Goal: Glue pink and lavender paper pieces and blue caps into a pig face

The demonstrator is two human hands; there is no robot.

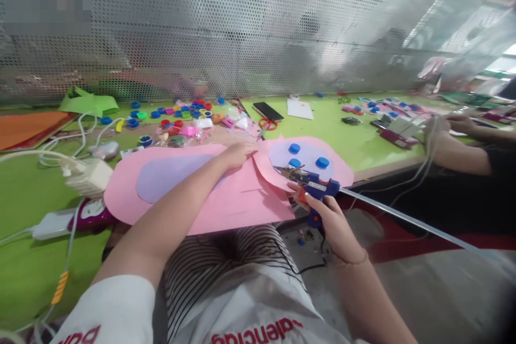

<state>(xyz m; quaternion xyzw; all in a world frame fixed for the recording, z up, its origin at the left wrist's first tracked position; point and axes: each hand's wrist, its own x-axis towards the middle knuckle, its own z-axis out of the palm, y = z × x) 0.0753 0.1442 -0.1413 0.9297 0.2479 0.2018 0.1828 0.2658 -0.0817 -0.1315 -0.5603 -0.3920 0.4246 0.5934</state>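
My right hand grips a blue glue gun, with a long clear glue stick sticking out of its back. The nozzle lies over a rounded pink paper piece with a lilac oval on it. Three blue bottle caps stand on the lilac. My left hand pinches the near left edge of this piece, which curls up from the paper below; its fingertips are partly hidden. Under my left forearm is a larger pink sheet bearing another lilac shape.
Loose bottle caps, red scissors and a black phone lie along the back. At left are a white plug adapter, a purple power strip and cords. Another person's hands are at right. A perforated metal panel stands behind.
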